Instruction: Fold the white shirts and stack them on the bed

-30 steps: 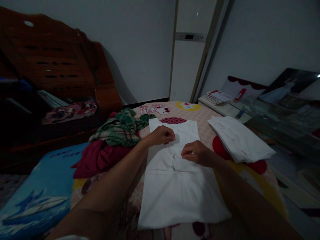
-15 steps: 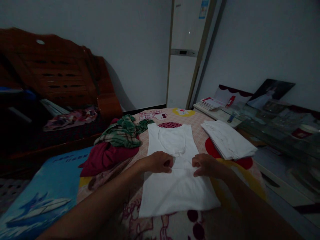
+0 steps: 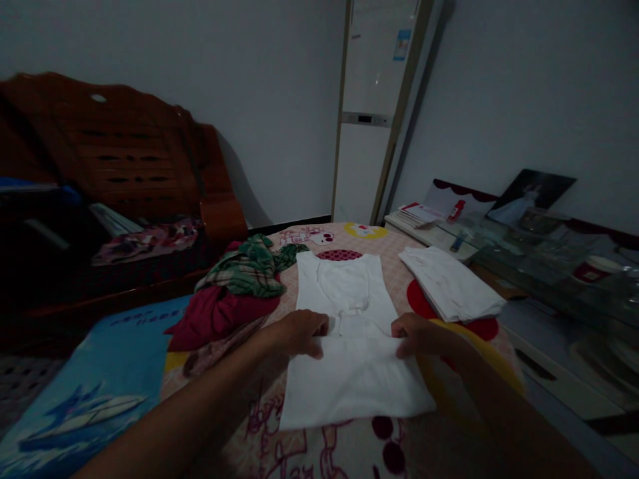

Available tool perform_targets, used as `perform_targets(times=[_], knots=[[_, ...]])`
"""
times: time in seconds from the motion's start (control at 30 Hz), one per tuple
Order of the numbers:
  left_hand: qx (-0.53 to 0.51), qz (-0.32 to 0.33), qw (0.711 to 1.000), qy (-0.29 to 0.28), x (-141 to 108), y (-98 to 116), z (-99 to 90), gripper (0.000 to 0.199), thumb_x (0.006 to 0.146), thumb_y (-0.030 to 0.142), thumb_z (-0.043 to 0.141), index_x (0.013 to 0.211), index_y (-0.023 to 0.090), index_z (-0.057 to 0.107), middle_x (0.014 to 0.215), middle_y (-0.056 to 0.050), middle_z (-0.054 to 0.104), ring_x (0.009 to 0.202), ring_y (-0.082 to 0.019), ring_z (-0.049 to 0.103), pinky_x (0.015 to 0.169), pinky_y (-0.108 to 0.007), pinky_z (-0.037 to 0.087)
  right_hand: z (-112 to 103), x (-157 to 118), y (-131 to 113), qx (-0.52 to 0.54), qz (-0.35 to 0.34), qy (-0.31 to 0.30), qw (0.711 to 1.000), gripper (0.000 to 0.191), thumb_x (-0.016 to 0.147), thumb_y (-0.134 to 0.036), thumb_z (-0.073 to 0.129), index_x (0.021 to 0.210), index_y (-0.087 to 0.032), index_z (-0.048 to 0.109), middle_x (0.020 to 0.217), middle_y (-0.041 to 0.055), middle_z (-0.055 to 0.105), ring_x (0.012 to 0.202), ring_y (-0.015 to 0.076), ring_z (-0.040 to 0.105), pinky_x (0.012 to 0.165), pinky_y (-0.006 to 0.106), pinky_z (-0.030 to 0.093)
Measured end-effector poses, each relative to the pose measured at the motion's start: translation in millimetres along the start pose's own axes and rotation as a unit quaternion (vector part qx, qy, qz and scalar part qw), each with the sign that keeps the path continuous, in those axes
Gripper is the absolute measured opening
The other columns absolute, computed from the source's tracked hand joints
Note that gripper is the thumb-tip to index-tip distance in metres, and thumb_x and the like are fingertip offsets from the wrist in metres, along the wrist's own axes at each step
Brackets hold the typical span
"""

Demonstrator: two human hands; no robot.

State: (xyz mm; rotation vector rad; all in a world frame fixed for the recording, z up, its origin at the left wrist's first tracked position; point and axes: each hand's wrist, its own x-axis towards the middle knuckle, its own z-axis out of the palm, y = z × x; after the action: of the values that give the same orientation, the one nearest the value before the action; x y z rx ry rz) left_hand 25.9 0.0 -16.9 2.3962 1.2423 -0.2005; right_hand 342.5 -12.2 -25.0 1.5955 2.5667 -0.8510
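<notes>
A white sleeveless top (image 3: pixel 359 386) lies flat on the patterned cloth in front of me, neckline away from me. Across its middle runs a fold edge. My left hand (image 3: pixel 301 332) is closed on the left part of that edge, thumb below and fingers partly hidden behind. At the right part, my right hand (image 3: pixel 423 334) pinches the same edge in a similar way. To the right of the top rests a folded white garment (image 3: pixel 452 283), apart from my hands.
A pink patterned tablecloth (image 3: pixel 384 239) covers the table. At left lie a green plaid cloth (image 3: pixel 249 266) and a dark red cloth (image 3: pixel 217 319). A glass-topped cabinet (image 3: pixel 529 259) stands at right, a wooden bench (image 3: pixel 130 159) at far left.
Both hands have moved apart along the fold edge, the left one leftward and the right one slightly rightward. The edge looks straighter. The camera view has tilted a little.
</notes>
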Motion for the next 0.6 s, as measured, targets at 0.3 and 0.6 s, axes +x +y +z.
perform_targets(times=[0.3, 0.6], knots=[[-0.197, 0.084, 0.976, 0.045, -15, -21, -23.8, 0.026, 0.078, 0.042, 0.061, 0.08, 0.016, 0.064, 0.073, 0.001, 0.061, 0.068, -0.012, 0.054, 0.058, -0.02, 0.036, -22, -11, 2, 0.265, 0.004, 0.035, 0.964, 0.031, 0.064, -0.044, 0.071, 0.074, -0.015, 0.065, 0.071, 0.0012, 0.063, 0.067, 0.017, 0.057, 0.058, 0.026, 0.042], [-0.101, 0.014, 0.969, 0.223, 30, -53, -71.5, 0.021, 0.075, 0.032, 0.062, 0.085, 0.015, 0.07, 0.078, -0.001, 0.068, 0.076, -0.016, 0.06, 0.067, -0.022, 0.041, -53, 42, -9, 0.383, 0.012, 0.279, 0.881, 0.027, 0.063, -0.031, 0.072, 0.084, -0.015, 0.066, 0.077, 0.0045, 0.071, 0.068, 0.0184, 0.064, 0.062, 0.029, 0.05]])
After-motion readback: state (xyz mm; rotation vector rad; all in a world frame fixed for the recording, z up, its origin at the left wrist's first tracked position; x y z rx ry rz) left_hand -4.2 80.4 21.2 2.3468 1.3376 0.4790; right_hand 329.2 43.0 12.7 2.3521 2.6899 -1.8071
